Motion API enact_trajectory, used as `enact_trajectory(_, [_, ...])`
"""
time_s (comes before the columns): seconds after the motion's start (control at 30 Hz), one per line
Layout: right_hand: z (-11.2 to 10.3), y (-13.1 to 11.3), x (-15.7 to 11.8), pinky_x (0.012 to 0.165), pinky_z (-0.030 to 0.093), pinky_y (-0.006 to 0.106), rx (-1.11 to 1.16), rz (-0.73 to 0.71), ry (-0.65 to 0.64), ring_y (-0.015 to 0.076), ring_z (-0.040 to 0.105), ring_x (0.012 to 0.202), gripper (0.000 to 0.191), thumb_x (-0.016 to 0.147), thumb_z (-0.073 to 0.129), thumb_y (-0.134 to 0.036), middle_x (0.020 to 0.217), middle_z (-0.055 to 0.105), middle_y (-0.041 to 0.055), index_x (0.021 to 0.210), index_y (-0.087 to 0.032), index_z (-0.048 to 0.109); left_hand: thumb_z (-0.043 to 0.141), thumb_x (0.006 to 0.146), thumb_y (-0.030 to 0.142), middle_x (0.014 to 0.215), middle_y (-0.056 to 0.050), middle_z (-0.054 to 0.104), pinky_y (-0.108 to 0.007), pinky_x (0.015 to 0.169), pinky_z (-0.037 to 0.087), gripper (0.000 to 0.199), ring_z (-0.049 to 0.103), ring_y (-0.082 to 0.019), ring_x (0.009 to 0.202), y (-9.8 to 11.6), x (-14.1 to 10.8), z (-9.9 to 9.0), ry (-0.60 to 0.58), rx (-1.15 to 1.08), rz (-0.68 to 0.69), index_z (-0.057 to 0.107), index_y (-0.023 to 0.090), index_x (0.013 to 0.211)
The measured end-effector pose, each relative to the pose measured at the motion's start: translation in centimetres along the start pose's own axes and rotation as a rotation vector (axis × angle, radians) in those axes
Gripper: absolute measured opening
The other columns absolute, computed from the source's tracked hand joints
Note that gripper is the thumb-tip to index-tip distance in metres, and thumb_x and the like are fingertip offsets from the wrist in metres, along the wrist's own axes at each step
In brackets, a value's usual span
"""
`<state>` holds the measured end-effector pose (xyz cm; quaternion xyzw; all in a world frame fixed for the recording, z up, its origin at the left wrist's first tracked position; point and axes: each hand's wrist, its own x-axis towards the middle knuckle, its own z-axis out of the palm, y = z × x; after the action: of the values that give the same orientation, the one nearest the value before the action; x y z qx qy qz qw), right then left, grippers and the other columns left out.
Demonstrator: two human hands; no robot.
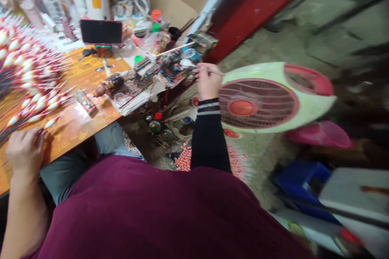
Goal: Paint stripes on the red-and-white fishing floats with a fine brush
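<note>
The nearer right grip (pixel 209 81) is pinching a thin dark rod (pixel 216 73), pointing toward a round white dish (pixel 186 63) at ten o'clock.

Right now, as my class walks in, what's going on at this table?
A person's left hand holds what looks like a fishing float at the edge of the orange table, near many similar floats. The right hand pinches a slim tool, perhaps a paintbrush, with its tip near a small white cup at the cluttered far corner. An electric fan stands beyond that hand.
</note>
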<state>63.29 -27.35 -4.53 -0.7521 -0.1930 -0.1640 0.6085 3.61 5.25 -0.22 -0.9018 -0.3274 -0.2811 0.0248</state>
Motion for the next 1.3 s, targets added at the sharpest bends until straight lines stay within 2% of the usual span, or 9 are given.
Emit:
enact_trajectory(0.2, [-0.4,-2.4,-3.0,0.067,0.063,0.046,0.120,-0.057,0.207,0.0200,0.076,0.067,0.051,0.078,0.066,-0.093,0.075,0.078,0.0027,0.078,-0.043,0.075,0.059,0.111,0.050,0.092,-0.010,0.075,-0.040,0.085,0.048,0.038,0.060,-0.023,0.085,2.4,0.9,0.0,0.022,-0.084,0.059,0.080,0.019,0.104])
enact_trajectory(0.27, [0.2,-4.6,-5.5,0.072,0.065,0.048,0.182,-0.095,0.264,0.0212,0.077,0.073,0.047,0.078,0.068,-0.092,0.082,0.080,0.0012,0.085,-0.047,0.078,0.059,0.111,0.050,0.093,-0.010,0.075,-0.040,0.087,0.049,0.037,0.061,-0.024,0.087,3.2,1.2,0.4,0.017,-0.098,0.066,0.080,0.020,0.105])
enact_trajectory(0.37, [1.9,-8.2,-10.9,0.080,0.067,0.051,0.232,-0.099,0.274,0.0217,0.076,0.074,0.035,0.094,0.060,-0.079,0.083,0.079,0.0013,0.098,-0.050,0.080,0.057,0.110,0.050,0.093,-0.010,0.074,-0.041,0.087,0.049,0.037,0.062,-0.026,0.088,4.0,1.7,1.4,0.005,-0.111,0.066,0.081,0.022,0.104])
enact_trajectory(0.47, [4.1,-10.8,-17.2,0.084,0.070,0.057,0.161,-0.106,0.120,0.0274,0.079,0.082,0.043,0.100,0.049,-0.073,0.088,0.078,0.0033,0.112,-0.045,0.079,0.057,0.109,0.048,0.091,-0.011,0.072,-0.043,0.088,0.048,0.035,0.062,-0.028,0.087,4.3,2.1,2.3,-0.037,-0.119,0.055,0.081,0.023,0.101])
enact_trajectory(0.57, [6.4,-12.1,-22.9,0.088,0.071,0.056,0.207,-0.138,-0.209,0.0290,0.081,0.090,0.045,0.102,0.046,-0.065,0.097,0.081,0.0067,0.119,-0.038,0.078,0.059,0.108,0.045,0.090,-0.012,0.072,-0.045,0.088,0.047,0.032,0.063,-0.029,0.088,4.4,2.4,2.8,-0.048,-0.119,0.054,0.080,0.023,0.100])
enact_trajectory(0.63, [8.0,-12.5,-25.9,0.088,0.071,0.053,0.340,-0.242,-0.372,0.0283,0.081,0.090,0.035,0.101,0.054,-0.056,0.098,0.082,0.0053,0.119,-0.041,0.079,0.059,0.108,0.044,0.091,-0.012,0.072,-0.045,0.088,0.047,0.031,0.063,-0.029,0.089,4.4,2.5,2.8,-0.043,-0.118,0.056,0.080,0.023,0.101])
enact_trajectory(0.73, [10.6,-13.1,-28.9,0.088,0.072,0.051,0.441,-0.362,-0.514,0.0268,0.082,0.092,0.032,0.100,0.056,-0.044,0.100,0.084,0.0026,0.124,-0.045,0.078,0.060,0.108,0.044,0.091,-0.012,0.072,-0.046,0.088,0.046,0.030,0.062,-0.029,0.090,4.5,2.6,2.7,-0.044,-0.119,0.055,0.080,0.024,0.101])
enact_trajectory(0.93, [14.4,-13.5,-31.3,0.097,0.071,0.051,0.512,-0.380,-0.616,0.0254,0.083,0.100,0.036,0.102,0.057,-0.043,0.111,0.085,0.0009,0.132,-0.049,0.074,0.060,0.108,0.043,0.085,-0.011,0.069,-0.048,0.088,0.043,0.027,0.062,-0.030,0.089,5.2,2.9,2.7,-0.022,-0.099,0.051,0.079,0.025,0.099])
enact_trajectory(1.3, [14.1,-13.4,-32.1,0.102,0.068,0.054,0.323,-0.349,-0.719,0.0290,0.082,0.109,0.041,0.103,0.047,-0.057,0.121,0.085,0.0010,0.130,-0.048,0.076,0.061,0.108,0.039,0.087,-0.008,0.068,-0.051,0.095,0.040,0.024,0.060,-0.029,0.093,5.3,2.7,4.3,0.023,-0.088,0.041,0.078,0.025,0.099])
